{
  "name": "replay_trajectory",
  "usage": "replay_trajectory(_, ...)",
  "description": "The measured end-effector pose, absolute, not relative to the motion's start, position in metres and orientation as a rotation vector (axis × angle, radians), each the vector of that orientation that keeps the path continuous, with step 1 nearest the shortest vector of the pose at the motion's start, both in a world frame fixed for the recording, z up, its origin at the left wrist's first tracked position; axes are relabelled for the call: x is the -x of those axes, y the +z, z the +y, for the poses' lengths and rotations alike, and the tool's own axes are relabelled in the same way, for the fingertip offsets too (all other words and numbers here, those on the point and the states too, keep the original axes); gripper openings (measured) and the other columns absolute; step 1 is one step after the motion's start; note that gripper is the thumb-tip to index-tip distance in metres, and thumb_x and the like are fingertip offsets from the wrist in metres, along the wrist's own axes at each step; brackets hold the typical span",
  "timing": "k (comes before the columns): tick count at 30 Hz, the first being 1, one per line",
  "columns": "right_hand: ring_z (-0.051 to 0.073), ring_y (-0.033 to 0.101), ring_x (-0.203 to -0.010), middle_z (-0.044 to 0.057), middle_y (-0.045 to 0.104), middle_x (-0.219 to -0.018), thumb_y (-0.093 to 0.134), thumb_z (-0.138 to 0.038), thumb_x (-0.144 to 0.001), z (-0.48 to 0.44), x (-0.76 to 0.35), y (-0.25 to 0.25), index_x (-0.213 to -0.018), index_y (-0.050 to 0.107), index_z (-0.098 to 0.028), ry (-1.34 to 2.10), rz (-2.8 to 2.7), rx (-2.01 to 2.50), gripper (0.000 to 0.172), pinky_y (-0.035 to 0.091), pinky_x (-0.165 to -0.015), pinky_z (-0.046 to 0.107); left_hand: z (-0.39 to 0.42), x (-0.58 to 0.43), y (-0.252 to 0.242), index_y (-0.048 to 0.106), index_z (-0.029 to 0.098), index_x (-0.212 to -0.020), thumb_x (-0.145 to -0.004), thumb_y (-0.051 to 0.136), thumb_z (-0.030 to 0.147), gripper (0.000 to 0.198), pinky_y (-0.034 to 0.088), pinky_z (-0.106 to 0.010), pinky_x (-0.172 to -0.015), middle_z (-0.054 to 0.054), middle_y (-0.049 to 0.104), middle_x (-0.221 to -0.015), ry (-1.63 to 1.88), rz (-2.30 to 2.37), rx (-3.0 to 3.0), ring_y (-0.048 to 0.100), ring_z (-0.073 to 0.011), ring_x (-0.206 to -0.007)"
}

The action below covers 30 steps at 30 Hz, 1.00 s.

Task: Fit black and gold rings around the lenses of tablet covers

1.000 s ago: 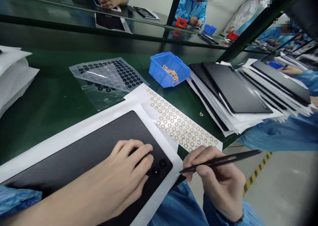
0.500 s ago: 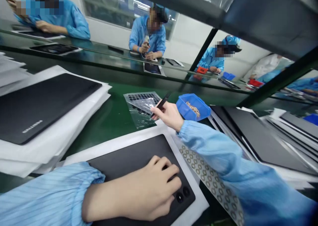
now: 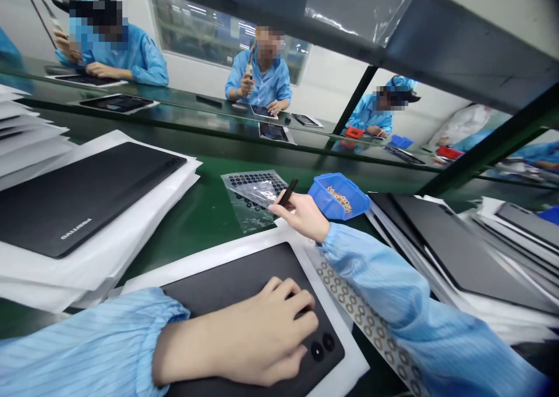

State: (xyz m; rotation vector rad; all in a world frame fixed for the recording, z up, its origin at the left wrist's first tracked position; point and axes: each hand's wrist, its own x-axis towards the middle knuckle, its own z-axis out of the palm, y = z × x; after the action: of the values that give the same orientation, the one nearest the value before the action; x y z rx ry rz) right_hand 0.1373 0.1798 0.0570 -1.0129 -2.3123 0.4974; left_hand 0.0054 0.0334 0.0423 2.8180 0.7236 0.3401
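Note:
A dark tablet back cover [image 3: 236, 275] lies on white paper, with two round camera rings near its right corner. My left hand [image 3: 262, 333] rests on this cover, fingers bent and somewhat apart, holding nothing. Beyond it my right hand [image 3: 303, 213] is closed on a black tweezer-like tool [image 3: 288, 192], held over the edge of a clear plastic sheet [image 3: 257, 181] bearing rows of black rings. The tool's lower end is hidden by the fingers. A strip of tan rings [image 3: 362, 315] runs under my right sleeve.
A blue bin [image 3: 323, 193] of small tan pieces stands beyond my right wrist. Another dark cover [image 3: 96, 193] lies on stacked paper at left. More covers [image 3: 480, 257] are stacked at right. Several people in blue work behind the glossy ledge [image 3: 187, 114]; a shelf [image 3: 471, 48] hangs overhead.
The whole view has shifted slightly, with the scene lower in the picture. My right hand holds the tool more upright. My left hand stays on the cover. The middle person's raised hand has moved away from the tablet.

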Motion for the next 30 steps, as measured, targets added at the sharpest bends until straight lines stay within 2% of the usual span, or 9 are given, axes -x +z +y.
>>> replay_trajectory(3, 0.015, 0.057, -0.059, 0.002, 0.061, -0.064, 0.048, -0.032, -0.088, 0.166, -0.164, 0.063, -0.068, 0.056, -0.017, 0.459, -2.306, 1.094, 0.026, 0.042, -0.059, 0.026, 0.04, -0.002, 0.04, 0.051, 0.017, -0.095, -0.088, 0.046, 0.02, 0.009, 0.041, -0.035, -0.085, -0.005, 0.053, -0.105, 0.393, 0.814, -2.778, 0.046, -0.0201, -0.095)
replay_trajectory(7, 0.013, 0.051, -0.054, 0.0, 0.056, -0.058, 0.046, -0.027, -0.086, 0.154, -0.19, 0.046, -0.067, 0.053, -0.018, 0.477, -2.257, 1.255, 0.023, 0.038, -0.054, 0.024, 0.059, 0.007, 0.03, 0.051, 0.014, -0.101, -0.088, 0.041, 0.015, 0.016, 0.041, -0.042, -0.087, -0.01, 0.05, -0.11, 0.556, 1.173, -2.709, 0.043, -0.0243, -0.102)
replay_trajectory(11, 0.012, 0.046, -0.053, -0.002, 0.049, -0.055, 0.051, -0.038, -0.083, 0.151, -0.196, 0.026, -0.063, 0.05, -0.018, 0.632, -2.243, 1.33, 0.029, 0.033, -0.051, 0.023, 0.079, 0.019, 0.023, 0.049, 0.012, -0.106, -0.088, 0.041, 0.022, 0.022, 0.043, -0.045, -0.081, -0.013, 0.051, -0.109, 0.657, 1.532, -2.65, 0.045, -0.0274, -0.101)
replay_trajectory(15, 0.011, 0.042, -0.054, -0.005, 0.043, -0.054, 0.057, -0.032, -0.081, 0.141, -0.189, 0.027, -0.06, 0.047, -0.018, 0.597, -2.279, 1.123, 0.027, 0.031, -0.053, 0.023, 0.091, 0.03, 0.025, 0.048, 0.012, -0.112, -0.089, 0.042, 0.034, 0.033, 0.044, -0.045, -0.081, -0.012, 0.055, -0.107, 0.725, 1.682, -2.588, 0.05, -0.028, -0.099)
replay_trajectory(19, 0.009, 0.039, -0.053, -0.006, 0.038, -0.053, 0.055, -0.026, -0.084, 0.131, -0.185, 0.037, -0.058, 0.04, -0.019, 0.624, -2.114, 1.076, 0.031, 0.03, -0.053, 0.023, 0.096, 0.036, 0.032, 0.053, 0.018, -0.078, -0.093, 0.031, 0.046, 0.038, 0.045, -0.033, -0.071, -0.004, 0.057, -0.078, 0.574, 1.565, -2.46, 0.057, -0.0217, -0.077)
replay_trajectory(22, 0.008, 0.035, -0.052, -0.006, 0.035, -0.055, 0.051, -0.035, -0.086, 0.128, -0.186, 0.038, -0.062, 0.04, -0.019, 0.98, -1.969, 1.098, 0.031, 0.028, -0.049, 0.022, 0.098, 0.038, 0.032, 0.045, 0.02, -0.063, -0.091, 0.029, 0.052, 0.045, 0.043, -0.026, -0.057, 0.0, 0.053, -0.06, 0.499, 1.522, -2.381, 0.055, -0.0173, -0.058)
replay_trajectory(24, 0.009, 0.038, -0.055, -0.006, 0.04, -0.06, 0.061, -0.043, -0.079, 0.126, -0.187, 0.035, -0.07, 0.045, -0.018, 1.256, -1.939, 1.007, 0.031, 0.029, -0.05, 0.021, 0.099, 0.039, 0.031, 0.047, 0.021, -0.063, -0.089, 0.031, 0.053, 0.044, 0.042, -0.024, -0.053, 0.001, 0.054, -0.056, 0.485, 1.51, -2.337, 0.054, -0.0165, -0.053)
replay_trajectory(26, 0.009, 0.039, -0.057, -0.006, 0.042, -0.063, 0.074, -0.047, -0.065, 0.126, -0.188, 0.034, -0.076, 0.047, -0.018, 1.413, -1.871, 0.912, 0.04, 0.03, -0.051, 0.021, 0.101, 0.039, 0.033, 0.049, 0.021, -0.065, -0.088, 0.031, 0.054, 0.044, 0.042, -0.023, -0.053, 0.001, 0.056, -0.056, 0.474, 1.509, -2.303, 0.056, -0.0171, -0.054)
replay_trajectory(30, 0.007, 0.033, -0.053, -0.009, 0.037, -0.057, 0.079, -0.048, -0.055, 0.132, -0.196, 0.037, -0.071, 0.042, -0.019, 1.351, -1.58, 0.866, 0.049, 0.027, -0.049, 0.02, 0.097, 0.037, 0.05, 0.053, 0.023, -0.078, -0.09, 0.028, 0.056, 0.043, 0.043, -0.022, -0.063, 0.001, 0.062, -0.07, 0.37, 1.502, -2.237, 0.062, -0.0185, -0.071)
